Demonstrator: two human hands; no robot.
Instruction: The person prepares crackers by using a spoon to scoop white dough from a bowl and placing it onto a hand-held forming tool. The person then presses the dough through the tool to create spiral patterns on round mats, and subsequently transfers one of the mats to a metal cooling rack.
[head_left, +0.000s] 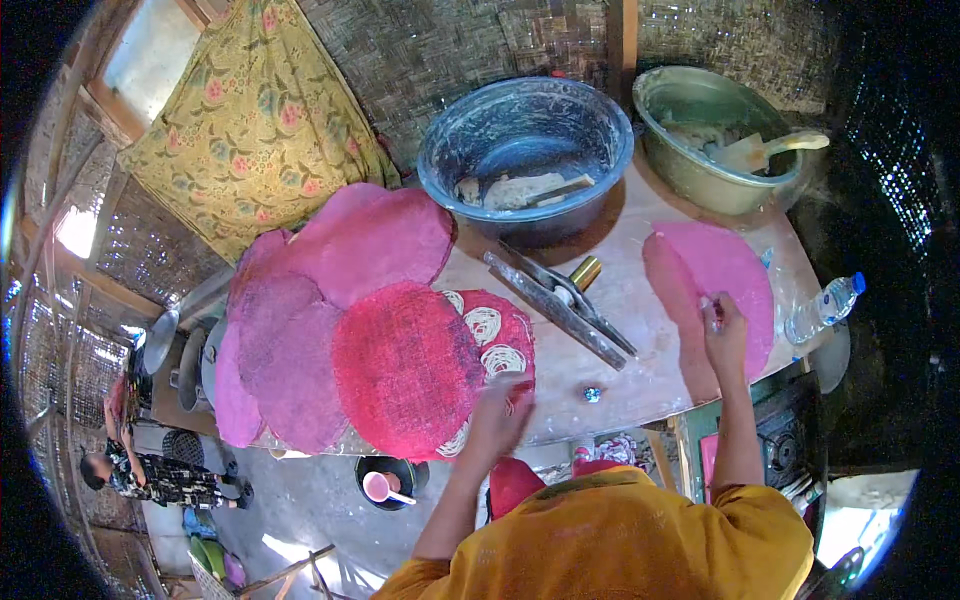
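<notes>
My left hand (504, 420), blurred by motion, is over the right edge of a red round woven mat bearing several coils of thin white strands (504, 361); whether it holds anything is unclear. Another red round mat (409, 367) overlaps that one on its left. On the right, my right hand (724, 330) is at a pink round mat (739, 277), fingertips close together near a small pale spot; a grip on the mat cannot be made out. Between the hands lie two dark, worn bars (555, 309), joined or crossed, beside a short brass-coloured cylinder (585, 273).
More pink mats (289, 360) overlap at the table's left. A blue basin (525, 214) and a green basin (712, 180) with a pale scoop (750, 152) stand at the back. A plastic bottle (825, 304) is at the right edge. Another person (161, 472) is at far left.
</notes>
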